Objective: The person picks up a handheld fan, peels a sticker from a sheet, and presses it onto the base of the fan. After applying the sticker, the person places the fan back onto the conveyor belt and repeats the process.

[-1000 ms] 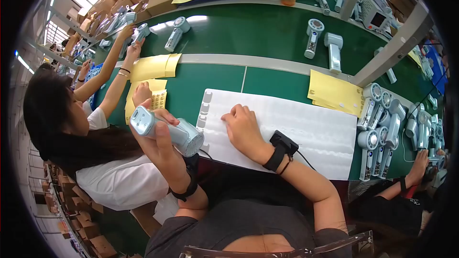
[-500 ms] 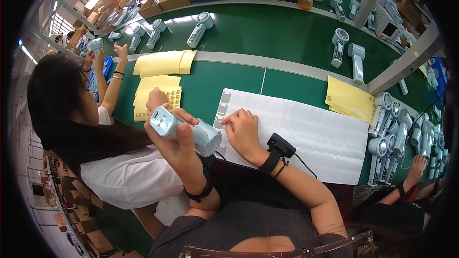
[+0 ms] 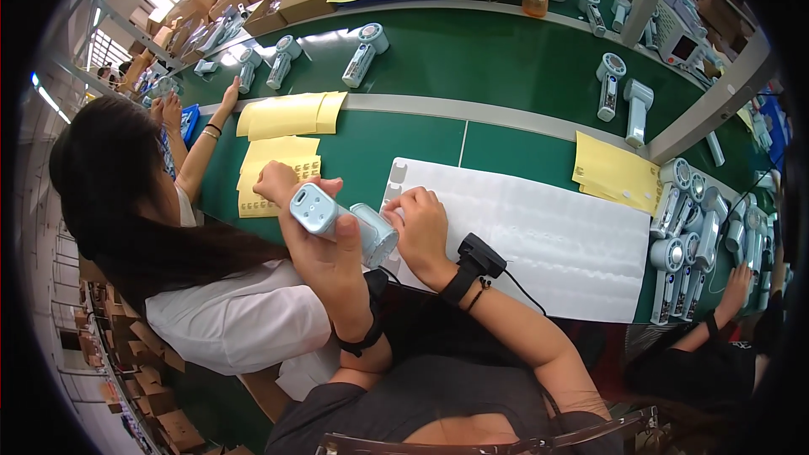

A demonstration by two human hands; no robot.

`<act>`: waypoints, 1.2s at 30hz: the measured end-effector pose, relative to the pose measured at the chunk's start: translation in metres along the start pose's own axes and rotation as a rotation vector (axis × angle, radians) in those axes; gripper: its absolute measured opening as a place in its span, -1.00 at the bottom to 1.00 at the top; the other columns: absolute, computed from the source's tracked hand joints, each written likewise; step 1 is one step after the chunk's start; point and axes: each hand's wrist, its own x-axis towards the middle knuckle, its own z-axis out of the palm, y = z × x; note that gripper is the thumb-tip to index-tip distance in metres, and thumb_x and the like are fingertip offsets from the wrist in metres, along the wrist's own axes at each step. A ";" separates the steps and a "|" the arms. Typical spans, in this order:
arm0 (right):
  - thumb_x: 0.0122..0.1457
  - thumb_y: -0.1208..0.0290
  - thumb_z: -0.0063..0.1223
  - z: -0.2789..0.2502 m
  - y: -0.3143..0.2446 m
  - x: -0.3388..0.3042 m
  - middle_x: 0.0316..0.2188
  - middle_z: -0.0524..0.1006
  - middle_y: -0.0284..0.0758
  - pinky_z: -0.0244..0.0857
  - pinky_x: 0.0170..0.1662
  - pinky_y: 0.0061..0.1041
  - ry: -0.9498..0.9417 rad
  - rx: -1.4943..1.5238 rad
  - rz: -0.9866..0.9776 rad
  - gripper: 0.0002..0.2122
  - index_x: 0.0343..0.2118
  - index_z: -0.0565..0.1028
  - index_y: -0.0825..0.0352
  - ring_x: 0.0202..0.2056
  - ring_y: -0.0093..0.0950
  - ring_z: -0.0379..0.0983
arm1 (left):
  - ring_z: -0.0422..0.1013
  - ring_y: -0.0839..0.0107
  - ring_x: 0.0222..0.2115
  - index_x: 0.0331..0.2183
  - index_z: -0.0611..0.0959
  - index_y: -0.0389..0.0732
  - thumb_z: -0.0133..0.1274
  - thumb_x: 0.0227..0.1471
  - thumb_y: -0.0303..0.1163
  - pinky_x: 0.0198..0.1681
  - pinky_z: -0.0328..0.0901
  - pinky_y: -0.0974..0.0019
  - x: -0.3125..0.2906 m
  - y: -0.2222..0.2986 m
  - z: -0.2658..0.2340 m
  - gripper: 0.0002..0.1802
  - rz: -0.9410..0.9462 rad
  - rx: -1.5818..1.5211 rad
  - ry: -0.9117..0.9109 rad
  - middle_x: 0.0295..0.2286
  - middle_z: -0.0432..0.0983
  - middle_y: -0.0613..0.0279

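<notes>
In my left hand point(image 3: 341, 265) is a pale blue handheld fan point(image 3: 375, 236), tilted so that its flat end with a small port faces up and left. My fingers and thumb wrap round its body. My right hand point(image 3: 424, 232) is closed with its fingertips bent together, close beside the fan's right side and over the left edge of a white sheet point(image 3: 522, 240). Whatever those fingertips hold, if anything, is too small to make out. Grey stickers point(image 3: 399, 172) line that edge of the sheet, partly hidden behind my right hand.
Several similar fans point(image 3: 666, 257) stand clustered at the right. More fans point(image 3: 360, 63) lie on the green belt point(image 3: 472, 59) beyond the grey rail. Yellow sticker sheets point(image 3: 282, 156) lie at the left, near another person's hand point(image 3: 275, 182). A co-worker's hand point(image 3: 738, 286) is at far right.
My left hand has brought the fan a little to the right, and my right hand has shifted left toward it. Fans on the belt have moved right. A co-worker's hand has reached a belt fan.
</notes>
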 end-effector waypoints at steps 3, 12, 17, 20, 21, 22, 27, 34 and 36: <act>-0.01 0.52 0.15 -0.024 -0.001 0.017 -0.41 0.44 -0.30 0.25 -0.21 -0.34 0.034 0.302 0.196 -0.90 -0.38 0.57 0.34 -0.28 -0.25 0.36 | 0.30 0.32 -0.12 0.01 0.34 -0.35 0.05 0.17 -0.20 0.04 0.20 0.23 -0.004 0.004 0.013 -0.49 -0.021 -0.038 -0.118 -0.17 0.34 0.09; -0.02 0.42 0.22 -0.013 0.001 -0.003 -0.45 0.45 -0.33 0.20 -0.24 -0.34 -0.063 -0.372 -0.143 -0.88 -0.41 0.58 0.29 -0.29 -0.32 0.37 | 0.28 0.32 -0.16 -0.02 0.31 -0.39 -0.03 0.05 -0.30 0.04 0.13 0.25 -0.002 0.021 0.008 -0.49 -0.075 -0.237 0.181 -0.25 0.33 0.08; -0.03 0.39 0.23 0.003 0.003 0.005 -0.46 0.44 -0.34 0.17 -0.25 -0.36 -0.058 -0.288 -0.106 -0.89 -0.45 0.56 0.27 -0.30 -0.35 0.36 | 0.28 0.34 -0.19 -0.02 0.31 -0.39 -0.04 -0.01 -0.30 0.02 0.14 0.26 -0.002 0.032 0.002 -0.46 -0.032 -0.143 0.233 -0.26 0.34 0.07; -0.03 0.42 0.22 0.008 0.005 0.003 -0.47 0.47 -0.32 0.20 -0.28 -0.30 -0.039 -0.209 -0.122 -0.90 -0.48 0.54 0.29 -0.33 -0.29 0.38 | 0.27 0.34 -0.19 -0.02 0.32 -0.38 -0.03 -0.01 -0.32 0.02 0.14 0.25 -0.002 0.030 0.002 -0.47 -0.100 -0.214 0.200 -0.26 0.33 0.07; -0.03 0.42 0.22 0.007 0.003 0.004 -0.47 0.47 -0.32 0.20 -0.28 -0.30 -0.039 -0.209 -0.123 -0.90 -0.48 0.54 0.29 -0.33 -0.29 0.38 | 0.27 0.33 -0.18 -0.01 0.32 -0.39 -0.04 0.00 -0.32 0.02 0.14 0.25 -0.004 0.028 0.002 -0.47 -0.103 -0.218 0.155 -0.25 0.32 0.06; -0.01 0.44 0.22 0.007 0.002 0.004 -0.47 0.48 -0.33 0.23 -0.28 -0.34 -0.043 -0.089 -0.077 -0.91 -0.48 0.54 0.30 -0.34 -0.32 0.40 | 0.26 0.33 -0.16 0.00 0.31 -0.39 -0.05 0.02 -0.32 0.03 0.15 0.25 -0.004 0.026 0.003 -0.47 -0.105 -0.223 0.109 -0.24 0.31 0.05; 0.06 0.50 0.20 -0.040 -0.011 0.019 -0.44 0.54 -0.36 0.32 -0.26 -0.51 -0.108 0.442 0.302 -0.93 -0.44 0.53 0.35 -0.34 -0.49 0.47 | 0.27 0.33 -0.17 0.00 0.32 -0.40 -0.07 0.02 -0.34 0.02 0.15 0.26 -0.008 0.024 0.016 -0.48 -0.092 -0.199 -0.040 -0.25 0.32 0.06; 0.10 0.58 0.18 -0.194 0.009 0.023 -0.40 0.52 -0.43 0.31 -0.21 -0.68 -0.026 0.840 0.404 -0.89 -0.33 0.48 0.35 -0.33 -0.65 0.43 | 0.28 0.39 -0.24 -0.03 0.35 -0.35 -0.14 0.14 0.02 -0.10 0.19 0.31 -0.019 0.018 0.068 -0.39 -0.090 -0.229 -0.373 -0.28 0.33 0.13; 0.10 0.58 0.18 -0.229 0.011 0.016 -0.41 0.51 -0.44 0.30 -0.22 -0.69 0.061 0.807 0.372 -0.88 -0.32 0.47 0.35 -0.34 -0.66 0.42 | 0.28 0.40 -0.26 -0.04 0.36 -0.34 -0.19 0.18 0.12 -0.13 0.19 0.32 -0.025 0.016 0.087 -0.34 -0.091 -0.274 -0.462 -0.28 0.34 0.13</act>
